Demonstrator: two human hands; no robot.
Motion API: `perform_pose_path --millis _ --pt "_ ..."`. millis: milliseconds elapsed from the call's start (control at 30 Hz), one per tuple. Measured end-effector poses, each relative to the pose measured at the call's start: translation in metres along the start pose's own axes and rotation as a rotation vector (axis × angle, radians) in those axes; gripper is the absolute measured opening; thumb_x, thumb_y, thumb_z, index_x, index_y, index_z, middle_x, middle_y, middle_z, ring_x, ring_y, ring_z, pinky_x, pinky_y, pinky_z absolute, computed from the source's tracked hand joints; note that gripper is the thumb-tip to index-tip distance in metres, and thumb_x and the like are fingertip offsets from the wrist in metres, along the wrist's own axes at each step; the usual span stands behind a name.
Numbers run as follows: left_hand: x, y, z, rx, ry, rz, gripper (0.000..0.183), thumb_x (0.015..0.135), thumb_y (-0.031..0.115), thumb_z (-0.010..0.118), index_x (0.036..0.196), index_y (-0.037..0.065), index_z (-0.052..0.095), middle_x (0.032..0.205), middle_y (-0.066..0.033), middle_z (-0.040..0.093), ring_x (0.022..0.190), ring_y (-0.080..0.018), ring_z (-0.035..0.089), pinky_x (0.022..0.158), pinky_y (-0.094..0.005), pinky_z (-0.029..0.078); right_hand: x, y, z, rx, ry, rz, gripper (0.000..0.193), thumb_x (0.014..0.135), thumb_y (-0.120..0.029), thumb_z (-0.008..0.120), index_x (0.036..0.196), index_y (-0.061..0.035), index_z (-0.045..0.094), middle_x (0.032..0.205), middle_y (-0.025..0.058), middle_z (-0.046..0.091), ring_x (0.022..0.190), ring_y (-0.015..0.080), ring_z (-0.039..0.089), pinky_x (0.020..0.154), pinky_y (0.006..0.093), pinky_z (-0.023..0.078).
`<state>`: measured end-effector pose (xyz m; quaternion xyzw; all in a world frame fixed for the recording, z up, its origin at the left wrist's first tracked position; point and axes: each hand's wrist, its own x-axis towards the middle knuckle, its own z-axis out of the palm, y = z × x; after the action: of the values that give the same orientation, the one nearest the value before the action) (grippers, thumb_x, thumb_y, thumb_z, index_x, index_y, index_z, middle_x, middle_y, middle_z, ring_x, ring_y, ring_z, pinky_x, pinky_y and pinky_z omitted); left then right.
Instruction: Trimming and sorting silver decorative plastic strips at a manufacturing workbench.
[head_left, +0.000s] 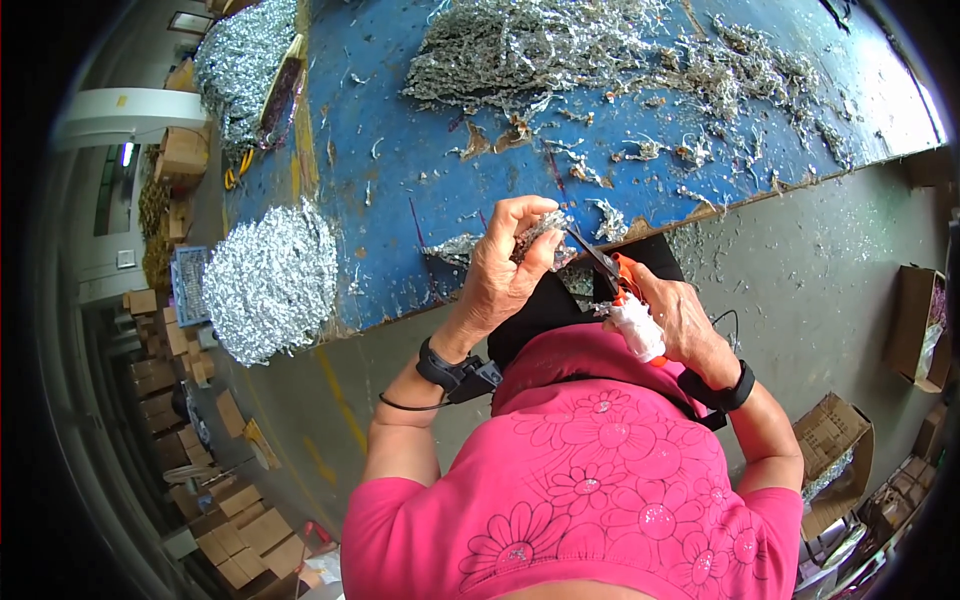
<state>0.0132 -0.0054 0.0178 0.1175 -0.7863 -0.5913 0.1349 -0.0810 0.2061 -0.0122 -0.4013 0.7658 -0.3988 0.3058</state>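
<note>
Pinched between the thumb and fingers of my left hand (505, 262) is a bunch of silver tinsel (540, 232), held over the table's near edge. My right hand (685, 318) grips orange-handled scissors (626, 275), with white wrapping around part of the handle. The dark blades point up and left, and their tips lie close beside the tinsel bunch. Whether the blades touch it, I cannot tell. More silver strands (455, 249) lie on the blue table just left of my left hand.
A large silver tinsel heap (520, 50) lies at the table's far side, with scraps scattered about. Two tinsel bundles, a far one (245, 70) and a near one (270, 285), sit at the left. Cardboard boxes stand on the floor at left and right, including an open box (835, 455).
</note>
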Motion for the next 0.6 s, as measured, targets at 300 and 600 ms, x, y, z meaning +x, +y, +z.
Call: perform_pose_path --millis 300,600 --pt "0.004 -0.011 0.001 -0.009 0.115 0.043 0.026 0.093 0.004 0.058 0.118 0.005 0.05 0.105 -0.0055 0.058 0.091 -0.0097 0.059 0.079 -0.0253 0.05 0.0 0.003 0.005 -0.055 0.053 0.02 0.057 0.082 -0.03 0.066 0.13 -0.006 0.047 0.076 0.0196 0.066 0.072 0.0394 0.065 0.062 0.0455 0.051" --pt "0.006 -0.015 -0.001 0.02 0.169 0.052 0.025 0.095 0.006 0.056 0.118 0.005 0.049 0.096 -0.0059 0.061 0.08 -0.01 0.061 0.071 -0.0258 0.052 -0.003 -0.006 -0.008 0.179 -0.111 0.151 0.065 0.08 -0.03 0.071 0.133 -0.0093 0.04 0.092 0.0206 0.066 0.087 0.0424 0.063 0.071 0.0444 0.051"
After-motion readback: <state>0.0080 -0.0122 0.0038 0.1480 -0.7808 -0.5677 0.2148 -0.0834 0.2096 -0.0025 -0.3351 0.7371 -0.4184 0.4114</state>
